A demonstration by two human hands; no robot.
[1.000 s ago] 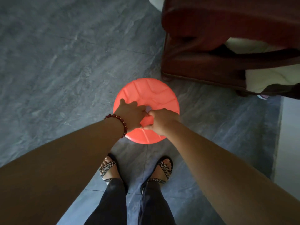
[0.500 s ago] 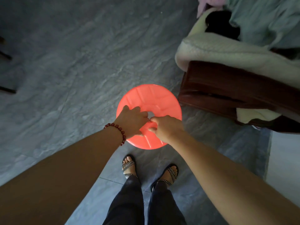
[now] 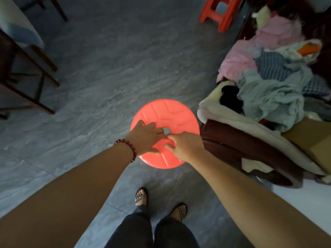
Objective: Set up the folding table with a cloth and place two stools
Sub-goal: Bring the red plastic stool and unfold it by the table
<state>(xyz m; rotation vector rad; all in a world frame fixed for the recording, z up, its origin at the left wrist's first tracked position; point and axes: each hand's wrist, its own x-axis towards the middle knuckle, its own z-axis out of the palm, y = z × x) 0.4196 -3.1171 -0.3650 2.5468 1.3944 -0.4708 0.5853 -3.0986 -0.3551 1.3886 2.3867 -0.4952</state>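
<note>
A round red plastic stool (image 3: 166, 113) is seen from above, in front of my feet. Both hands hold it at the small hole in the middle of its seat. My left hand (image 3: 145, 136), with a bead bracelet on the wrist, has its fingers hooked into the hole. My right hand (image 3: 184, 144) grips the seat at the same hole from the right. A second, square red stool (image 3: 221, 10) stands on the floor at the top right. The folding table (image 3: 19, 56), with a pale cloth (image 3: 16, 27) over its top, shows at the left edge on dark legs.
A dark wooden bench or sofa (image 3: 241, 145) heaped with clothes and a blanket (image 3: 268, 86) runs along the right, close to the round stool. A cardboard box (image 3: 311, 140) lies on it. Grey tiled floor (image 3: 116, 68) spreads between the table and the bench.
The view has lifted and swung, bringing the table, the second stool and the clothes pile into sight. Both hands have stayed on the round stool's centre hole, and my feet have stepped.
</note>
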